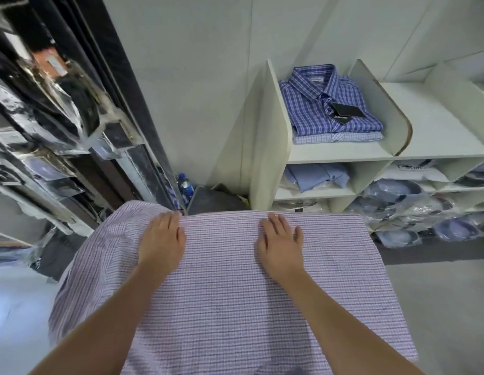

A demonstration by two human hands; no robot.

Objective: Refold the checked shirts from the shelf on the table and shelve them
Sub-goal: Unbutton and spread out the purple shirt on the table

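A pink and purple checked shirt point(224, 288) lies spread flat in front of me, covering the table under it; its left side hangs down over the edge. My left hand point(162, 239) presses flat on the shirt near its far edge, fingers straight. My right hand point(280, 240) lies flat on the cloth a little to the right, fingers spread. On the top shelf point(341, 152) at the back right sits a folded blue checked shirt point(327, 104) with a black tag, on top of a paler checked shirt point(338, 138).
The white shelf unit has lower cubbies with a folded light blue shirt point(316, 175) and several bagged shirts point(397, 190). A rack of dark garments in plastic covers point(59, 117) stands at the left. A blue water bottle point(185, 186) stands on the floor behind the table.
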